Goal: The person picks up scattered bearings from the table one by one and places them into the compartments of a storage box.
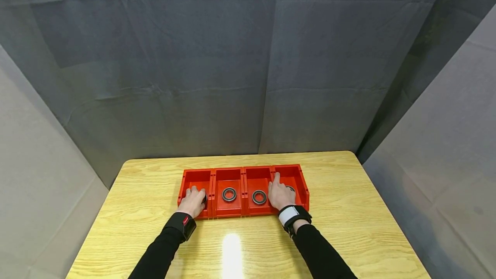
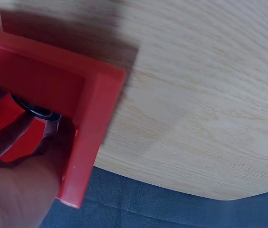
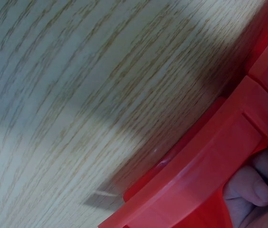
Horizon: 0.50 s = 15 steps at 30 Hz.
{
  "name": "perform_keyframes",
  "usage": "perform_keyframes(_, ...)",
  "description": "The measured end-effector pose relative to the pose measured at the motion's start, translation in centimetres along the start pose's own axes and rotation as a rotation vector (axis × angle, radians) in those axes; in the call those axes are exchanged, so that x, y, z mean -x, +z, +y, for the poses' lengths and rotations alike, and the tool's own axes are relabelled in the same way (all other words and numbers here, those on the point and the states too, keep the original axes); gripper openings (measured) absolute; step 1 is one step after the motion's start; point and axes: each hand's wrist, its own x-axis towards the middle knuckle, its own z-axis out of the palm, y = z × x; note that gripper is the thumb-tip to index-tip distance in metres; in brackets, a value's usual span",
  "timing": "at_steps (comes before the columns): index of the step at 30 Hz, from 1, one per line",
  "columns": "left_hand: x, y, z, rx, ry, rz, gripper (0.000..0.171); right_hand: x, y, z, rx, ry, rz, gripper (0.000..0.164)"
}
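Note:
A red four-compartment bin (image 1: 243,216) holds ring-shaped ball bearings. My left hand (image 1: 191,202) reaches into the leftmost compartment and pinches a bearing (image 2: 38,111); its fingertips meet the dark rim in the left wrist view. My right hand (image 1: 280,194) is over the rightmost compartment, with its index finger stretched along the divider. Beside that hand a bearing (image 1: 290,188) shows only in part. Curled fingers (image 3: 253,186) appear inside the red wall in the right wrist view; whether they grip that bearing is hidden.
One bearing (image 1: 229,194) lies in the second compartment from the left, and another bearing (image 1: 258,197) in the third. The bin stands on a light wooden table (image 1: 329,175). Grey cloth (image 1: 201,98) hangs behind the table's far edge, with paler panels at both sides.

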Motion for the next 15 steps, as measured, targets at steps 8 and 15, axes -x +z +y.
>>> perform_keyframes(8,-0.11,0.06,0.11,0.006,-0.024,-0.011,0.022,-0.1,0.06,0.12,0.002,-0.001,-0.015,0.06)
perform_keyframes(15,-0.24,0.29,0.11,0.004,-0.049,-0.041,0.023,0.03,-0.03,0.05,0.009,-0.01,0.001,0.058)
